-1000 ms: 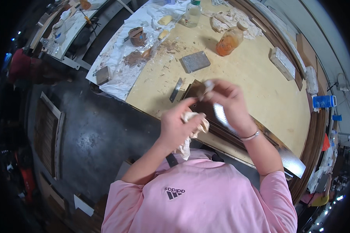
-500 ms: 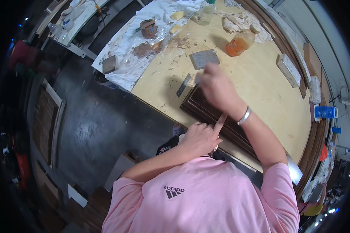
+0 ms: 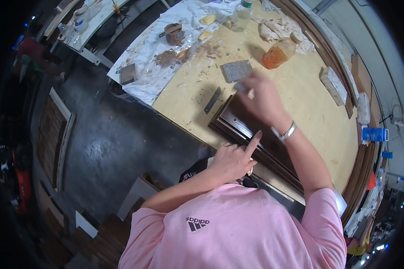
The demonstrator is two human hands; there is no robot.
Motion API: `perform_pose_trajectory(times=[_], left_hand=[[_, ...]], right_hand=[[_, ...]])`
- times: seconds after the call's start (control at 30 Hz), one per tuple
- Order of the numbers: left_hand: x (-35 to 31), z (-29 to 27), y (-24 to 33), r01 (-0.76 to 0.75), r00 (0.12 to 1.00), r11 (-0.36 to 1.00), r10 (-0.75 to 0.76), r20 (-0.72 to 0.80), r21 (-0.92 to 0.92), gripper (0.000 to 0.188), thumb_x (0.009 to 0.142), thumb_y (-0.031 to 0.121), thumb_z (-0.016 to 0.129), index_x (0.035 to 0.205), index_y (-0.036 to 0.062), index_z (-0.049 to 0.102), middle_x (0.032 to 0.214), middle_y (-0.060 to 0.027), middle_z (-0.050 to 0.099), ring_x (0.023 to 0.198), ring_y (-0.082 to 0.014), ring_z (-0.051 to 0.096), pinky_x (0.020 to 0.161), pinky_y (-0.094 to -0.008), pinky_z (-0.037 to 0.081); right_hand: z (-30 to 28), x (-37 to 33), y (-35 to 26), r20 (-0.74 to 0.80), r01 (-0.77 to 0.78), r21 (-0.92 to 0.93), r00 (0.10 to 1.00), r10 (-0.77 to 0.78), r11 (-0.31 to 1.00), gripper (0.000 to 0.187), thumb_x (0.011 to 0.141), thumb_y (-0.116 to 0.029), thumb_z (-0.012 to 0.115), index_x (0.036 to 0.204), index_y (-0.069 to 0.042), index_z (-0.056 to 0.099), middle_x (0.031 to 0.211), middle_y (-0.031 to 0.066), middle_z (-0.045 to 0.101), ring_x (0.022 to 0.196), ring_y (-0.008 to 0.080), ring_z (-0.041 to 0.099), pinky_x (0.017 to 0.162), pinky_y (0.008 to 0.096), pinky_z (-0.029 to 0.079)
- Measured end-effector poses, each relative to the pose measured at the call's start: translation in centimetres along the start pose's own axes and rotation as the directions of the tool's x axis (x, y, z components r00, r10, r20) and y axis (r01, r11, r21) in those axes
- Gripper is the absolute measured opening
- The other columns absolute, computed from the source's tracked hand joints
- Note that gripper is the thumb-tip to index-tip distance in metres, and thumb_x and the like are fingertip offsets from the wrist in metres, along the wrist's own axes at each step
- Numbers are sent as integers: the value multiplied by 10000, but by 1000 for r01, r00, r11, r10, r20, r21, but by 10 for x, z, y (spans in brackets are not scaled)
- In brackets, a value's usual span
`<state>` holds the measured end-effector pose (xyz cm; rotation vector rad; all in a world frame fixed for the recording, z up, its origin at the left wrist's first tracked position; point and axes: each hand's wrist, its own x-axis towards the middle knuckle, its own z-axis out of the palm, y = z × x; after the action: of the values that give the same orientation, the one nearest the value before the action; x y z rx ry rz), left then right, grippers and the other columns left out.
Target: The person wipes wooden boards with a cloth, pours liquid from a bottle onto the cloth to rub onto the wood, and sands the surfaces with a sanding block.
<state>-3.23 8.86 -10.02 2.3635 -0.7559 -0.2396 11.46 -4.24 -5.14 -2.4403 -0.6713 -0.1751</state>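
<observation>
A dark brown, glossy wooden panel (image 3: 251, 123) with stepped, moulded edges lies along the table's near edge. Over its far left end is my right hand (image 3: 262, 96), somewhat blurred, with the fingers closed on a small grey flat piece (image 3: 240, 86). My left hand (image 3: 233, 161) rests at the panel's near side. Its index finger stretches onto the panel, while the other fingers bend; a bit of pale material shows beneath. Just beyond the panel's end lie a thin dark metal strip (image 3: 212, 100) and a grey rectangular block (image 3: 237, 71).
A bottle of orange liquid (image 3: 276, 54) and a clear bottle with a green cap (image 3: 241, 17) stand farther back. Crumpled cloth (image 3: 283, 30) lies beside them. A brown-stained tub (image 3: 174, 35) sits on white sheeting. A pale wrapped block (image 3: 333, 85) lies at the right.
My right hand has shifted slightly right and nearer, uncovering more of the panel's glossy top. My left hand keeps its place with the index finger out. The view has tilted slightly.
</observation>
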Motion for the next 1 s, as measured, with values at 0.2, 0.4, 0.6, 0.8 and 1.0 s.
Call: perform_pose_trajectory(times=[0.2, 0.4, 0.6, 0.8, 1.0], left_hand=[[9, -7, 1, -34, 999, 999, 34, 8, -4, 934, 815, 340, 730, 1564, 51, 252, 716, -156, 671, 639, -350, 670, 662, -447, 544], [9, -1, -10, -84, 992, 996, 84, -92, 10, 962, 796, 352, 738, 1562, 41, 246, 693, -162, 662, 618, -355, 660, 629, -468, 531], [12, 10, -9, -103, 989, 991, 93, 116, 84, 960, 812, 314, 689, 1509, -133, 203, 606, -112, 647, 568, -314, 667, 527, -431, 490], [7, 0, -9, -154, 988, 987, 155, -13, 56, 924, 835, 344, 691, 1531, -66, 241, 621, -139, 644, 577, -327, 657, 550, -427, 506], [9, 4, -11, -129, 992, 992, 128, 20, 16, 946, 833, 307, 707, 1555, -35, 200, 647, -141, 653, 618, -347, 658, 598, -443, 504]], right_hand=[[-2, 2, 11, -110, -258, -107, 963, 247, 960, 161, 810, -157, 676, 831, 2, 688, 897, 188, 616, 840, 384, 639, 751, 466, 533], [15, 5, -21, -157, -383, -100, 918, 365, 918, 284, 812, -278, 669, 808, 4, 700, 920, 217, 660, 833, 405, 663, 752, 485, 533], [16, -17, -7, -202, -515, -146, 851, 484, 845, 339, 796, -305, 725, 863, 23, 678, 866, 223, 654, 831, 407, 637, 746, 463, 504], [9, -62, 2, -252, -512, -105, 843, 476, 852, 267, 854, -205, 718, 814, 31, 600, 795, 201, 604, 701, 362, 590, 646, 441, 462], [-1, -72, -5, -293, -593, -18, 773, 563, 805, 307, 884, -200, 704, 772, 41, 549, 704, 142, 553, 627, 257, 504, 612, 397, 438]])
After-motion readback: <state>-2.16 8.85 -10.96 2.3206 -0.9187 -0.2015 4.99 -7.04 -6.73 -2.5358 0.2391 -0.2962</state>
